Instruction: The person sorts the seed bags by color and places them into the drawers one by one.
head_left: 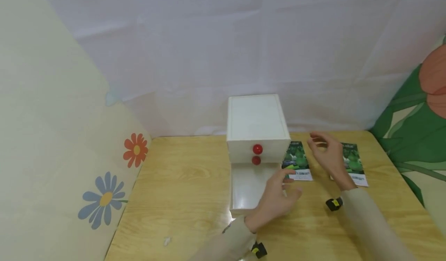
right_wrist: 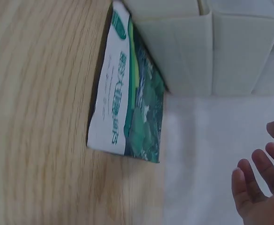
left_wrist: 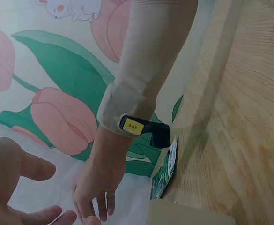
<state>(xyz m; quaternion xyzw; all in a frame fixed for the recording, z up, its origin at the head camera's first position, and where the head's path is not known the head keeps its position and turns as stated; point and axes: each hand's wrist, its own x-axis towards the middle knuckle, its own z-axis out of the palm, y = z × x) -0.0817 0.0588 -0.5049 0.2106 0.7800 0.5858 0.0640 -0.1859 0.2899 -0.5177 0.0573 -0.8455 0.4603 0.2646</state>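
Observation:
In the head view my left hand (head_left: 275,199) hovers with spread, loosely bent fingers over the right side of a white drawer (head_left: 245,187) pulled out from a white box (head_left: 256,117). Two red knobs (head_left: 257,149) show on the box's front. My right hand (head_left: 327,154) is raised with relaxed fingers, holding nothing, between two green picture packets. One packet (head_left: 297,160) lies against the box's right side; the other packet (head_left: 353,164) is partly behind my right hand. The left wrist view shows my left hand (left_wrist: 15,187) empty, and the right wrist view shows my right hand (right_wrist: 263,197) empty.
Everything stands on a wood-grain table (head_left: 181,183). A white cloth (head_left: 195,59) hangs behind it. Printed flower walls flank both sides, with a red flower (head_left: 136,150) at left. A small pale scrap (head_left: 167,241) lies near the front left.

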